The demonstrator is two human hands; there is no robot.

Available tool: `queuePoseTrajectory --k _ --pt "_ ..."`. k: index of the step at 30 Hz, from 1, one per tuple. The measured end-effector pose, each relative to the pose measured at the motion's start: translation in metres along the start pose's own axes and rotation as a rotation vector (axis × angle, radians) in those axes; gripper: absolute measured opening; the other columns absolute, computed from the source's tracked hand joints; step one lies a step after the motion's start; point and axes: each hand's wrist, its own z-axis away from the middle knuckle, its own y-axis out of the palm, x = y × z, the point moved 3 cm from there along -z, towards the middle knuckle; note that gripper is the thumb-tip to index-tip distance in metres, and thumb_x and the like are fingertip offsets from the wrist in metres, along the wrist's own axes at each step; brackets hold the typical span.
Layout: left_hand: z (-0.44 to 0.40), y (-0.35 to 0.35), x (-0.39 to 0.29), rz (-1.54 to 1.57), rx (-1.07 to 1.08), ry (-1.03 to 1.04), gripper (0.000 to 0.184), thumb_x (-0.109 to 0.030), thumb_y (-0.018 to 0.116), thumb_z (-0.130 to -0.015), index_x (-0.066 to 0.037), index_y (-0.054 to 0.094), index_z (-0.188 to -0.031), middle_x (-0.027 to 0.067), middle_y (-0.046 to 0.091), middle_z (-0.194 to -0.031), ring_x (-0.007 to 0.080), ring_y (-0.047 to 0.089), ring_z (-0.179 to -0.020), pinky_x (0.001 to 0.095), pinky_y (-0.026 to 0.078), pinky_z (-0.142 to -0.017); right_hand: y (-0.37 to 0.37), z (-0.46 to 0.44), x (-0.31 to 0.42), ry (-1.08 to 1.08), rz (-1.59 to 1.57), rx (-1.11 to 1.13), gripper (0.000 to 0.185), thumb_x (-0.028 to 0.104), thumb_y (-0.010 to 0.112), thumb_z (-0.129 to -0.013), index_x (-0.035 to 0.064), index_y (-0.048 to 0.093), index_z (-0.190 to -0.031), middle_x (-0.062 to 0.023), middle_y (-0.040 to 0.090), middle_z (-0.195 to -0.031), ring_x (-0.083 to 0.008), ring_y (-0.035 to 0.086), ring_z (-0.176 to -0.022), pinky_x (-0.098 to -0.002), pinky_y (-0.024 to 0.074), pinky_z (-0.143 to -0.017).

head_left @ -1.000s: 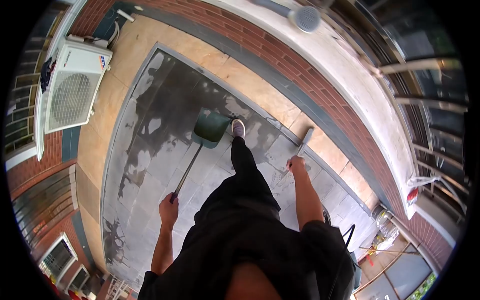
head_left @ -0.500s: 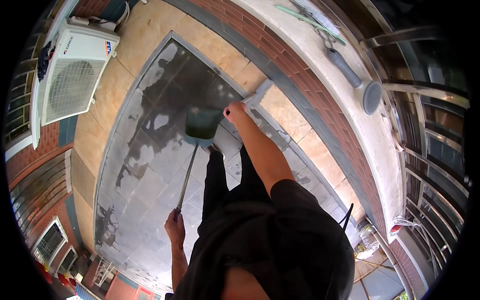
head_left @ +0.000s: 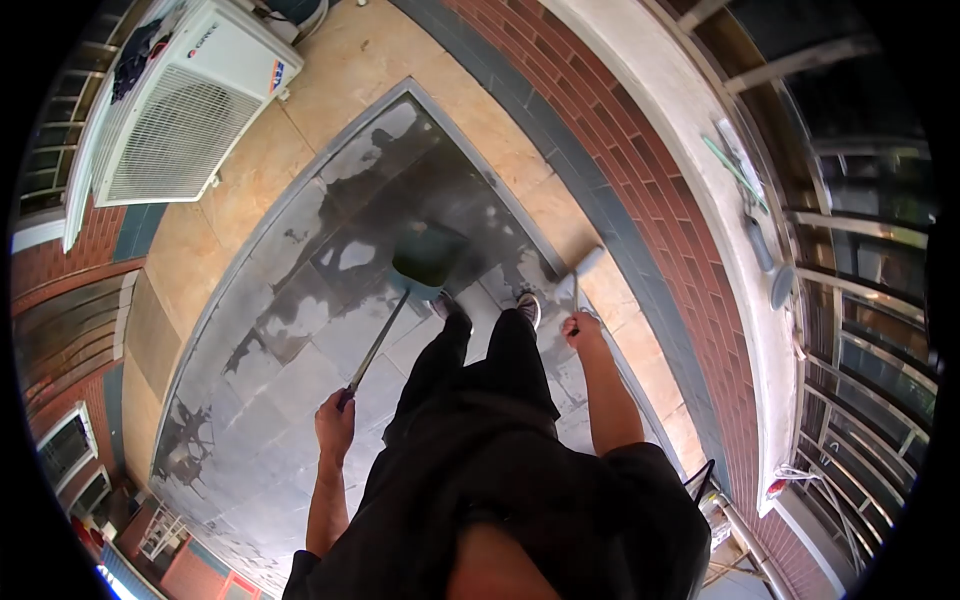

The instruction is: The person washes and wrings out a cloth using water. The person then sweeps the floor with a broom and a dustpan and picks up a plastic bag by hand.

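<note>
Head view shows the left hand [head_left: 335,425] closed round the upper end of a long-handled dark green dustpan [head_left: 430,258], its pan well ahead of that hand and slightly to its right, over wet grey floor tiles [head_left: 315,290]. The right hand [head_left: 581,330] grips the short handle of a T-shaped tool [head_left: 587,265], whose blurred pale head is just ahead of the fingers, over the beige tile border [head_left: 550,210]. Two shoes [head_left: 529,308] stand between and ahead of the hands, and a red brick wall [head_left: 610,120] runs beyond the right one.
</note>
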Motion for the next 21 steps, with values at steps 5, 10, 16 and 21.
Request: queuePoseTrajectory --k 5,10,16,21 --pt "-0.038 -0.051 0.005 -0.072 -0.032 -0.013 0.034 -0.019 0.064 -0.083 -0.003 0.064 -0.113 0.0206 0.068 -0.094 0.0378 0.065 -0.088 0.0432 0.052 -0.077 0.067 -0.058 0.007 -0.064 0.050 -0.197 0.009 0.002 0.042 -0.085 0.0091 0.042 -0.081 -0.0079 0.041 -0.057 -0.0189 0.043 -0.043 -0.0291 0.0356 -0.036" --pt "-0.097 -0.097 -0.004 -0.127 -0.046 -0.017 0.033 -0.020 0.064 -0.083 -0.005 0.064 -0.113 0.0209 0.068 -0.092 0.0389 0.065 -0.087 0.0442 0.051 -0.075 0.252 -0.126 0.025 -0.075 -0.128 -0.116 0.008 0.003 0.044 -0.085 0.0092 0.048 -0.083 -0.0094 0.045 -0.064 -0.0199 0.044 -0.044 -0.0280 0.0395 -0.034" --pt "-0.226 -0.151 -0.038 -0.155 -0.077 0.038 0.032 -0.019 0.064 -0.083 -0.004 0.064 -0.112 0.0216 0.067 -0.092 0.0393 0.064 -0.087 0.0439 0.051 -0.075 0.475 -0.044 0.032 0.042 -0.230 0.040 0.008 0.006 0.052 -0.086 0.0126 0.052 -0.081 -0.0054 0.051 -0.073 -0.0190 0.052 -0.062 -0.0313 0.0453 -0.044" --pt "-0.321 -0.198 -0.079 -0.160 -0.065 -0.002 0.032 -0.018 0.063 -0.083 -0.003 0.065 -0.111 0.0208 0.068 -0.093 0.0375 0.065 -0.088 0.0417 0.051 -0.077 0.623 -0.058 0.027 0.022 -0.135 0.305 0.011 0.018 0.047 -0.087 0.0171 0.056 -0.081 -0.0027 0.056 -0.075 -0.0179 0.054 -0.068 -0.0376 0.0488 -0.052"
